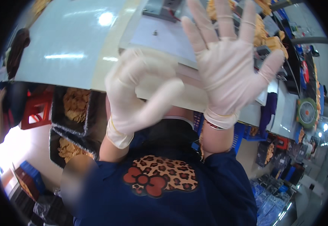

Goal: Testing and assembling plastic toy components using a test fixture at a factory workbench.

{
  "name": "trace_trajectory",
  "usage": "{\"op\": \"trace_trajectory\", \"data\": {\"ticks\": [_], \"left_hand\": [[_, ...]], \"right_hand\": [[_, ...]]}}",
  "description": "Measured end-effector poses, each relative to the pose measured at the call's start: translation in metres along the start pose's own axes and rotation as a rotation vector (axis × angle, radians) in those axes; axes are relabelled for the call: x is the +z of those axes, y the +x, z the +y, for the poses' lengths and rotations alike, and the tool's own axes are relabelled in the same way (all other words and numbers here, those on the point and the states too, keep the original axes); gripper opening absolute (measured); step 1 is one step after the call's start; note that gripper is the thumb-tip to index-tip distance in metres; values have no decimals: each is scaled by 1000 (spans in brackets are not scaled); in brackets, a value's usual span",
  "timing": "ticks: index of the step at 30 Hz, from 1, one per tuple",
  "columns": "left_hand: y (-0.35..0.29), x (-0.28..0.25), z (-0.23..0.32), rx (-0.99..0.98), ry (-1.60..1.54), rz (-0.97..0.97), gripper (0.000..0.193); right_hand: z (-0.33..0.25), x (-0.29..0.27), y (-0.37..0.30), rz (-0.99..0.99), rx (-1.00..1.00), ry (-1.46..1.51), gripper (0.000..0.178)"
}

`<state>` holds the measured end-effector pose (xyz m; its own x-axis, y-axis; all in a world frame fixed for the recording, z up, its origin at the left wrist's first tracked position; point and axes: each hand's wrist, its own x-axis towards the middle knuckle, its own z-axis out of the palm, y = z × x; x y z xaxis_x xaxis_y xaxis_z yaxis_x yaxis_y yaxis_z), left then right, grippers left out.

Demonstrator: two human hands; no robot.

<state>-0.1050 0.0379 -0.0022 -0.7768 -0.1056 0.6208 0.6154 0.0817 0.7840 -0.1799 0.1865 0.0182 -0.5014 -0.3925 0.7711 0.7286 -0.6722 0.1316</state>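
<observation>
Thin white rubber gloves [224, 88] cover both hands above the near edge of the desk [79, 45]. They should handle as light, soft and stretchy, perhaps prone to tearing; the cuff [220, 119] looks the safest place to take hold. They are pale and semi-matte, wrinkled at the finger joints, snug over the palm, with a yellowish line near each wrist. The right hand [229, 69] is spread wide, fingers fanned; the left hand [124, 92] is loosely curled, thumb standing apart, holding nothing visible (its fingers are blurred). A grey metal fixture [158, 10] sits on the desk.
</observation>
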Motion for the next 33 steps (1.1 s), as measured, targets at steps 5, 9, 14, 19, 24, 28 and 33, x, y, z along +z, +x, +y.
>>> {"op": "trace_trajectory", "data": {"ticks": [5, 9, 14, 19, 24, 28, 33], "left_hand": [[-22, 31, 20, 180, 297, -503, 37], [-43, 49, 14, 181, 281, -421, 40], [-48, 51, 10, 242, 265, -297, 39], [-44, 42, 9, 262, 151, -563, 33], [-42, 32, 6, 266, 185, -746, 23], [-40, 36, 4, 295, 246, -399, 31], [-55, 46, 16, 306, 429, -221, 31]], "right_hand": [[20, 32, 7, 580, -376, -725, 89], [18, 36, 5, 458, -445, -507, 86], [16, 38, 4, 465, -529, -564, 83], [-8, 15, 6, -65, -301, -789, 83], [0, 19, -2, 79, -525, -1974, 80], [-27, -26, 20, -385, -844, -2353, 60], [-36, -19, 12, -787, -915, -3221, 50]]}}
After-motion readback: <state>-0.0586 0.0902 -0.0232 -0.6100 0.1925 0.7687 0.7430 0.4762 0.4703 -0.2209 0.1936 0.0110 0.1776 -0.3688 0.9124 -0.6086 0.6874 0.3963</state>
